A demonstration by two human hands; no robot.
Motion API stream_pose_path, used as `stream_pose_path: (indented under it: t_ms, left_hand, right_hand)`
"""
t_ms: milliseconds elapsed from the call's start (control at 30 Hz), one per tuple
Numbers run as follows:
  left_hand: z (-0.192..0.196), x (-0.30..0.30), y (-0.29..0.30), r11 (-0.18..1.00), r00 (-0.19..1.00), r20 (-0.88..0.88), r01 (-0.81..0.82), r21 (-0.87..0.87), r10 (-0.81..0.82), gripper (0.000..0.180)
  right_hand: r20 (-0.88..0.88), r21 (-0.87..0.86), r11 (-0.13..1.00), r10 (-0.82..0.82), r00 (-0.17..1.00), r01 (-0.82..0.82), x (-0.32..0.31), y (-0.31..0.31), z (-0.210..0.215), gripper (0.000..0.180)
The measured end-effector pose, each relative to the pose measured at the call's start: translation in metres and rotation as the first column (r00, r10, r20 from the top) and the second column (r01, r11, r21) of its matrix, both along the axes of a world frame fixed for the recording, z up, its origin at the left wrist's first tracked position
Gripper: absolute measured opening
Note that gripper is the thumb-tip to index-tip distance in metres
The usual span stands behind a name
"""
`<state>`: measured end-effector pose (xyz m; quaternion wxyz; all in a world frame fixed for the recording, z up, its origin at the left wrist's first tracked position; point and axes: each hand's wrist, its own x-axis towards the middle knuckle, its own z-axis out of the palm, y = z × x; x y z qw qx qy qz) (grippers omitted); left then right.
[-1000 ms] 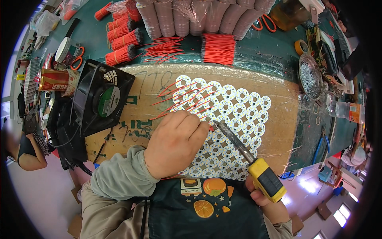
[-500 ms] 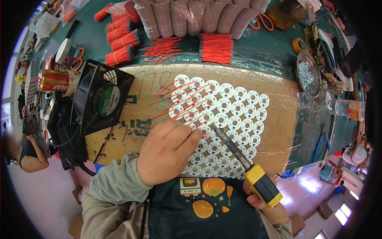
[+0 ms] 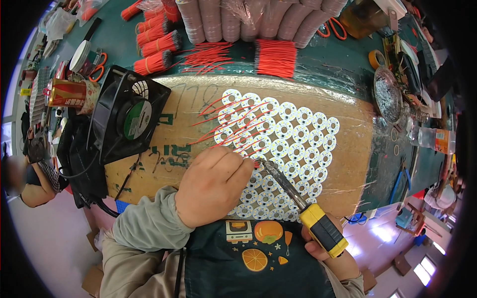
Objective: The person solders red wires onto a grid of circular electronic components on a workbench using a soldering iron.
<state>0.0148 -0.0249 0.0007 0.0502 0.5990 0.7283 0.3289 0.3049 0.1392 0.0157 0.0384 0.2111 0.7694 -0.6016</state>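
Note:
Round white LED boards (image 3: pixel 300 134) lie in close rows on a brown cardboard sheet (image 3: pixel 355 124). Thin red wires (image 3: pixel 211 119) slant leftward from several boards in the left rows. My left hand (image 3: pixel 213 181) is closed over the left side of the grid. Short red wire ends (image 3: pixel 257 164) stick out at its fingertips. My right hand (image 3: pixel 318 243), partly hidden behind the handle, grips a yellow and black soldering iron (image 3: pixel 323 228). The iron's tip is at a board right beside those wire ends; whether it touches cannot be made out.
A black fan (image 3: pixel 131 116) stands on the cardboard's left. Beyond the sheet are loose red wires (image 3: pixel 208 54), bundled red wires (image 3: pixel 154 62) and stacked grey discs (image 3: pixel 231 22). To the right lie a round metal dish (image 3: pixel 387 94) and blue-handled pliers (image 3: pixel 400 181). Another person (image 3: pixel 37 184) is far left.
The soldering iron's tip has moved slightly left, closer to my left fingertips and the wire ends. The whole view has shifted a little. Both hands keep their grip.

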Motion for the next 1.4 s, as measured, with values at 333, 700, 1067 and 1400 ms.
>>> stream_pose_path:
  t_ms: [333,700,1067,1400]
  left_hand:
    - [-0.001,-0.001,0.001,1.000,1.000,-0.004,0.010,-0.016,-0.010,0.034]
    - [-0.001,0.001,0.002,1.000,1.000,-0.025,0.005,-0.014,-0.005,0.026]
    - [0.000,0.001,0.004,0.999,0.999,0.015,-0.050,-0.006,0.050,0.026]
    - [0.005,0.008,0.002,0.999,0.998,0.049,0.034,0.015,-0.034,0.033]
  right_hand:
    - [-0.005,0.053,0.998,0.028,1.000,-0.028,-0.002,0.001,0.000,0.057]
    - [-0.083,-0.030,0.994,-0.108,0.991,0.106,-0.012,-0.009,0.003,0.047]
    - [0.066,-0.157,0.982,-0.093,0.993,0.103,0.007,-0.003,0.005,0.061]
    - [-0.032,-0.005,0.997,0.072,0.997,-0.072,0.002,0.003,0.007,0.058]
